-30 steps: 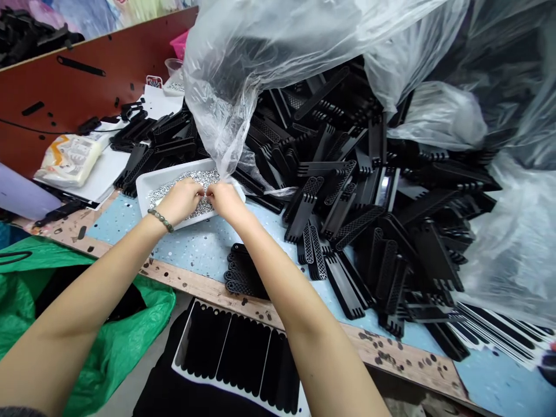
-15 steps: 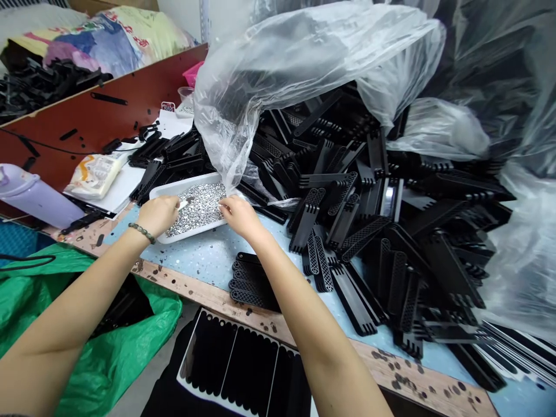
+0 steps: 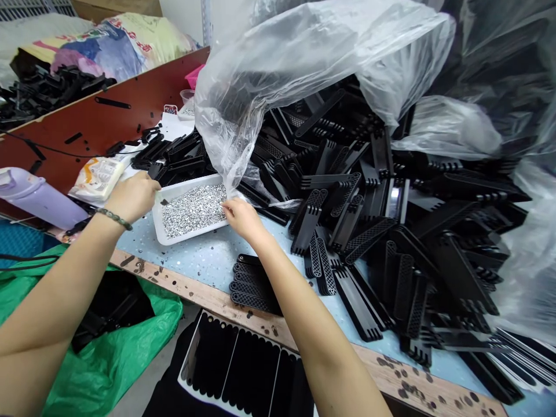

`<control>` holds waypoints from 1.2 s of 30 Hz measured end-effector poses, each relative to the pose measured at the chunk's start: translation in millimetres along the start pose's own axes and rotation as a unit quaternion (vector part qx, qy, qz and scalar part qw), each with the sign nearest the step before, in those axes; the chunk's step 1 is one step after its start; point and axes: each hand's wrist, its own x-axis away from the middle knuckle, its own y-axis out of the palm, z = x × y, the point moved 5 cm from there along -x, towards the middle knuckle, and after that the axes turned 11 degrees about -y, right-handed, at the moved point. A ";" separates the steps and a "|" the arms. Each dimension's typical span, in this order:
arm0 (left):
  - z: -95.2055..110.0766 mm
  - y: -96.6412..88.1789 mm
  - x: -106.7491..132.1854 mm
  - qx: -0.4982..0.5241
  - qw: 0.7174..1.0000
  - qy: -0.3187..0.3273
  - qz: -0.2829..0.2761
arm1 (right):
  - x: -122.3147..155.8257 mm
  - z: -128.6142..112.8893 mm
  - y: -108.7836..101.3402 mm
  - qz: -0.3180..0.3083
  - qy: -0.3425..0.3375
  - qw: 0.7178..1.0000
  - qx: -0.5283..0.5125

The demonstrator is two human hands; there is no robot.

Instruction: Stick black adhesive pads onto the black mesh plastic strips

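A white tray [image 3: 191,232] full of small shiny silver pieces [image 3: 195,207] rests on the blue table covering. My left hand [image 3: 134,198], a beaded bracelet at its wrist, is closed beside the tray's left rim. By its fingertips shows a small dark piece [image 3: 164,202]; whether the fingers hold it is unclear. At the tray's right rim my right hand [image 3: 244,216] is closed in a pinch, fingertips over the silver pieces; what they hold is too small to make out. Below the right wrist lie several black slatted parts [image 3: 252,282] side by side.
A large heap of black plastic parts [image 3: 343,220] covers the right side, under clear plastic sheeting [image 3: 304,52]. At left stand a purple bottle [image 3: 41,197] and a wipes packet [image 3: 96,178]. A green bag [image 3: 160,313] hangs below the table edge. Black strips [image 3: 243,365] lie on the lap.
My left hand has moved left, out from over the silver pieces to the tray's left rim. My right hand stays by the right rim, nearly unmoved.
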 end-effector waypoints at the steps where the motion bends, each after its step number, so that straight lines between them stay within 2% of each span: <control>1: -2.2 2.2 -5.4 -0.011 1.000 0.000 -0.008 | -1.9 -0.2 1.4 -0.007 0.006 1.000 0.004; 5: -4.1 14.7 -23.8 -0.027 0.999 -0.017 -0.028 | -11.7 -1.5 7.9 -0.047 0.041 0.998 0.024; 8: 3.5 12.7 -22.6 -0.022 0.999 -0.023 0.003 | -21.8 -2.0 12.3 -0.084 0.058 0.994 0.031; 11: 29.2 6.8 -4.0 0.027 0.998 0.015 0.057 | -32.0 -2.0 15.7 -0.111 0.059 0.992 0.029; 13: 56.4 13.6 11.1 0.090 0.992 0.081 0.029 | -36.2 -1.7 17.2 -0.115 0.053 0.992 0.025; 15: 82.2 27.7 21.7 0.141 0.980 0.134 -0.039 | -37.0 -1.6 18.3 -0.109 0.044 0.993 0.023; 17: 98.2 39.7 24.1 0.171 0.971 0.147 -0.075 | -35.4 -1.7 19.2 -0.092 0.033 0.995 0.023; 21: 103.1 42.1 14.7 0.206 0.968 0.133 -0.060 | -33.5 -4.1 20.5 -0.053 0.018 0.998 0.022; 25: 98.3 21.1 18.2 0.240 0.964 0.112 -0.029 | -29.8 -13.4 7.2 -0.020 0.004 1.000 0.011; 28: 108.1 4.3 45.7 0.347 0.929 0.124 -0.036 | 2.3 -23.8 -17.4 0.006 -0.014 1.000 0.001; 30: 126.5 0.0 75.9 0.422 0.887 0.178 -0.063 | 43.8 -30.3 -33.5 0.025 -0.036 0.999 -0.024; 32: 150.4 3.0 108.6 0.444 0.858 0.243 -0.086 | 93.5 -31.6 -43.0 0.051 -0.034 0.996 -0.063; 34: 173.8 12.1 136.1 0.432 0.849 0.290 -0.097 | 139.4 -27.4 -42.2 0.066 -0.004 0.996 -0.063; 36: 192.2 22.7 154.6 0.392 0.857 0.321 -0.093 | 172.1 -22.1 -33.7 0.076 0.025 0.996 -0.043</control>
